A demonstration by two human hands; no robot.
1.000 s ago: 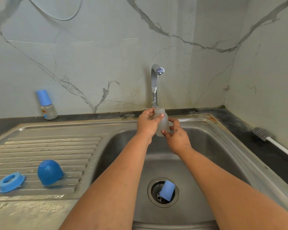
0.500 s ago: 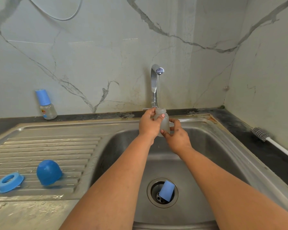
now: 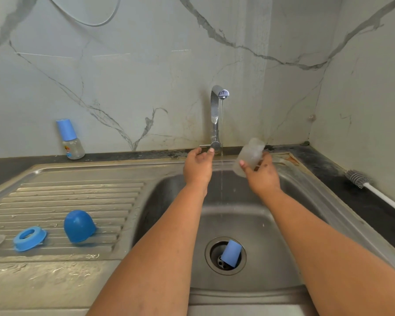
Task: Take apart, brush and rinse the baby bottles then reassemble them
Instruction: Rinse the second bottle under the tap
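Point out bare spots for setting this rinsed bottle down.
Free: the ribbed drainboard behind the blue dome cap and ring; the flat steel in front. Crowded: the drain, holding a blue cap.

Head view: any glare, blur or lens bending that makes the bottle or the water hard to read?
Head view: soft even light, faint shadows; the clear bottle in the right hand is hazy against the pale wall; the water stream is thin but visible; the draining board shows wet glare; wide-angle bending curves the sink rim and the counter edge.

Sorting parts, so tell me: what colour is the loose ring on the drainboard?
Blue; the ring shows best in the head view.
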